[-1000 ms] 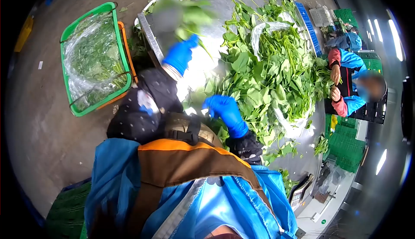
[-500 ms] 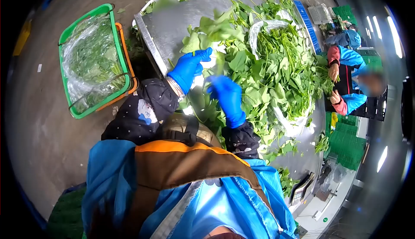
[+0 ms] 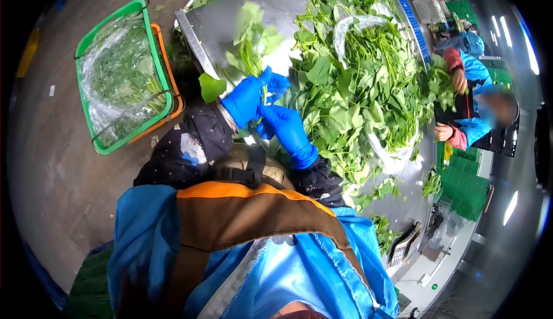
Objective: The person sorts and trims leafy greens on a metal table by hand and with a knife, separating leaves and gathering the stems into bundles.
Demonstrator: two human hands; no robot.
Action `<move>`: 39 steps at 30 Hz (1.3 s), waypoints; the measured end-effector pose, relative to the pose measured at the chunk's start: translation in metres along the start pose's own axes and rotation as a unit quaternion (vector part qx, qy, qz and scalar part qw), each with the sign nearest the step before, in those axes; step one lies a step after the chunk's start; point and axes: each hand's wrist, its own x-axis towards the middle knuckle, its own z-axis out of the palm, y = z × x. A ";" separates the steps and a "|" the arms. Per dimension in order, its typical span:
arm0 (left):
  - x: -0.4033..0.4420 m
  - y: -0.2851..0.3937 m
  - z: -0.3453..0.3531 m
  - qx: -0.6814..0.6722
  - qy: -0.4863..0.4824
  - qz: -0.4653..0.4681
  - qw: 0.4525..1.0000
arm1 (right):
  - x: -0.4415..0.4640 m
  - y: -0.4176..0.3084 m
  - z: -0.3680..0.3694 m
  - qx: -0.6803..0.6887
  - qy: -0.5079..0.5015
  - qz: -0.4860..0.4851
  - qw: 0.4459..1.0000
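Note:
My left hand [image 3: 249, 99], in a blue glove, is closed around the stems of a small bunch of leafy greens [image 3: 251, 45]. The leaves fan out beyond my fingers, above the metal table [image 3: 222, 22]. Just below and to the right, my right hand [image 3: 287, 134], also gloved in blue, pinches at the lower stem ends. Its fingertips are partly hidden. A single broad leaf [image 3: 212, 87] sticks out beside my left wrist. A large heap of the same greens [image 3: 345, 100] covers the table to the right of my hands.
On the floor at left stands a green basket [image 3: 167, 103] holding plastic-wrapped greens, with an orange basket [image 3: 180, 106] under it. Clear plastic [image 3: 343, 36] lies among the heap. Across the table, a co-worker [image 3: 472, 77] handles greens. Green crates [image 3: 464, 186] stand at right.
My right hand has come left from the heap to the stems below my left hand. The bunch in my left hand has swung left and now shows clearly. The co-worker's hands have moved apart.

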 end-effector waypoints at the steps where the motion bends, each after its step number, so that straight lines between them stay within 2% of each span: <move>1: -0.003 0.007 0.003 -0.027 -0.020 0.011 0.999 | -0.002 0.002 -0.004 0.033 0.013 -0.034 0.999; 2: -0.007 0.019 0.012 0.000 -0.002 0.044 0.999 | -0.004 0.003 -0.009 0.063 0.024 -0.068 0.995; 4: 0.006 0.017 -0.016 0.007 -0.064 0.067 0.996 | -0.005 0.017 -0.029 -0.041 0.093 -0.166 0.981; 5: 0.003 0.016 -0.011 0.016 -0.039 0.072 0.997 | -0.011 0.024 -0.040 -0.115 0.122 -0.155 0.974; 6: 0.002 0.013 -0.014 0.018 -0.033 0.041 0.998 | -0.018 0.034 -0.053 -0.186 0.151 -0.144 0.960; 8: 0.005 -0.001 -0.027 0.018 -0.024 -0.021 0.999 | -0.027 0.067 -0.107 -0.321 0.254 -0.180 0.895; 10: 0.015 -0.016 -0.043 0.039 0.098 -0.111 0.988 | -0.047 0.101 -0.155 -0.328 0.370 -0.123 0.860; 12: 0.034 -0.020 -0.058 0.074 0.107 -0.137 0.982 | -0.071 0.127 -0.201 -0.336 0.365 0.041 0.867; 13: 0.040 -0.020 -0.056 0.120 0.137 -0.085 0.980 | -0.082 0.115 -0.196 -0.324 0.385 0.035 0.863; 14: 0.045 -0.015 -0.055 0.116 0.142 -0.071 0.980 | -0.091 0.102 -0.190 -0.311 0.406 0.031 0.859; 15: 0.044 -0.014 -0.052 0.103 0.134 -0.038 0.985 | -0.093 0.104 -0.186 -0.360 0.447 -0.155 0.804; 16: 0.035 -0.002 -0.037 0.090 0.124 -0.005 0.988 | -0.091 0.078 -0.166 -0.422 0.485 -0.248 0.725; 18: 0.027 0.004 -0.017 0.088 0.109 -0.012 0.990 | -0.086 0.046 -0.128 -0.327 0.469 -0.220 0.790; 20: 0.014 0.002 0.003 0.114 0.121 -0.025 0.986 | -0.066 0.030 -0.083 -0.287 0.370 -0.156 0.870; 22: 0.011 -0.009 -0.001 0.114 0.068 0.005 0.991 | -0.039 0.027 -0.053 -0.492 0.295 -0.086 0.814; 24: 0.013 -0.013 -0.009 0.070 0.091 -0.044 0.992 | -0.014 0.059 -0.068 -0.573 0.173 -0.008 0.801; 25: 0.007 -0.008 -0.007 0.060 0.094 -0.053 0.992 | -0.013 0.064 -0.080 -0.537 0.158 -0.012 0.829; 26: 0.003 -0.006 -0.008 0.068 0.094 -0.050 0.992 | -0.022 0.054 -0.089 -0.367 0.175 -0.044 0.912; 27: 0.001 -0.006 -0.011 0.068 0.078 -0.038 0.994 | -0.034 0.037 -0.107 -0.165 0.160 -0.029 0.973; 28: -0.001 -0.008 -0.014 0.069 0.061 -0.028 0.995 | -0.051 0.010 -0.110 -0.002 0.202 -0.107 0.974; 29: -0.001 -0.012 -0.014 0.056 0.064 -0.029 0.996 | -0.057 0.008 -0.127 0.065 0.254 -0.115 0.958; 30: 0.001 -0.016 -0.011 0.045 0.064 -0.031 0.996 | -0.058 0.015 -0.142 -0.075 0.237 -0.091 0.964; 31: 0.003 -0.018 -0.006 0.035 0.059 -0.032 0.997 | -0.046 0.064 -0.178 -0.198 0.247 -0.005 0.949; 34: 0.003 -0.013 0.005 0.045 0.043 -0.043 0.997 | -0.096 0.000 -0.135 -0.035 0.293 -0.094 0.951; 35: 0.001 -0.016 0.008 0.036 0.028 -0.004 0.999 | -0.104 0.001 -0.138 -0.008 0.289 -0.141 0.947; 36: 0.002 -0.017 0.012 0.031 0.011 0.038 0.999 | -0.103 0.006 -0.141 -0.017 0.299 -0.136 0.944; 38: 0.002 -0.011 0.030 0.018 0.008 0.043 0.999 | -0.107 -0.007 -0.119 -0.029 0.363 -0.163 0.917; 39: 0.001 -0.007 0.039 0.024 0.009 0.036 0.999 | -0.108 -0.004 -0.117 0.044 0.355 -0.198 0.913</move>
